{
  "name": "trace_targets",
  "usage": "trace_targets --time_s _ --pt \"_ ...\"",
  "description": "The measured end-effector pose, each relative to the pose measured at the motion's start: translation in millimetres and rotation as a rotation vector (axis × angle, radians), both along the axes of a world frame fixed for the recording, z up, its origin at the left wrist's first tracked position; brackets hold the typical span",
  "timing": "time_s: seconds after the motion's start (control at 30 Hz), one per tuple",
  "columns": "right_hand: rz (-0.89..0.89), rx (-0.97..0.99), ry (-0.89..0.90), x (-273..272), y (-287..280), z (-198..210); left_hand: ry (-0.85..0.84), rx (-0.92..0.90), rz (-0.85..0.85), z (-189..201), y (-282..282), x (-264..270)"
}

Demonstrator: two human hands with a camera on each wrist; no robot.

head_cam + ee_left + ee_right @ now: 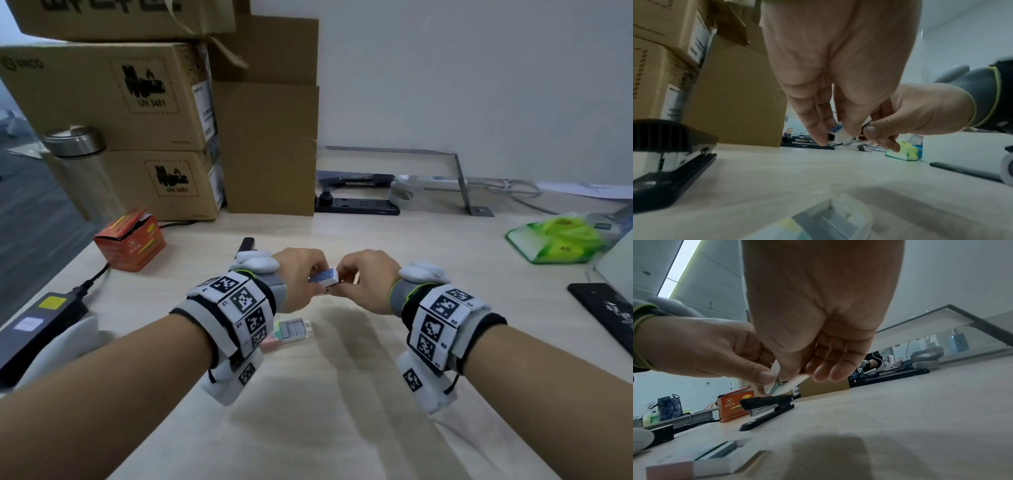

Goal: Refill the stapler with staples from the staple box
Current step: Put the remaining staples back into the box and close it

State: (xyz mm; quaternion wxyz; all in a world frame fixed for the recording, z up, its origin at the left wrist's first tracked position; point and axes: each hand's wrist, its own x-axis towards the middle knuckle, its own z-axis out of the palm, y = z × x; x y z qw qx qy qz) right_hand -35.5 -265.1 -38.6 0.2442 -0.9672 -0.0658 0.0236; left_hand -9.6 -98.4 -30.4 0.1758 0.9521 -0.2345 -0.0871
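Above the middle of the table, both hands hold a small blue-and-white staple box [325,277] [835,129] [786,384]. My left hand [317,274] [836,136] pinches its left end between thumb and fingers. My right hand [343,278] [801,378] pinches the other end, where a thin metal edge shows. The black stapler [246,246] [670,155] [766,408] lies closed on the table beyond my left wrist, untouched. An open tray of grey staple strips [291,330] [828,222] [715,454] lies below the hands.
Stacked cardboard boxes [144,113] stand at the back left, with an orange carton [132,241] and a steel bottle [77,161] near them. A black power adapter [41,325] lies at the left edge, a green packet [561,240] and a black phone [609,315] at the right.
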Motion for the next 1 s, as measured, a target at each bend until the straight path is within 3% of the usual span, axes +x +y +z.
trace_targets --time_s 0.17,0.27,0.43,0.73,0.83,0.9,1.0 --pt "0.000 -0.034 0.036 4.9 8.2 -2.7 -0.083 0.228 -0.045 1.2 -5.2 10.3" --pt "-0.018 -0.010 0.050 6.8 14.5 -7.0 -0.069 0.254 -0.032 -1.0 0.9 17.3" --pt "-0.007 0.030 0.098 13.7 27.2 -12.3 -0.024 0.182 -0.008 -13.2 15.8 22.2" --pt "0.038 -0.102 0.122 27.2 45.9 -12.5 0.066 0.006 0.054 -28.3 31.2 25.7" --pt "0.027 -0.226 0.175 24.5 41.3 -20.5 0.111 -0.149 0.115 -30.5 37.9 29.0" --pt "-0.011 -0.192 0.199 21.9 31.1 -28.3 0.163 -0.297 0.136 -27.7 40.8 31.7" --pt "-0.037 -0.113 0.208 24.3 23.3 -29.5 0.173 -0.362 0.141 -25.3 43.3 32.2"
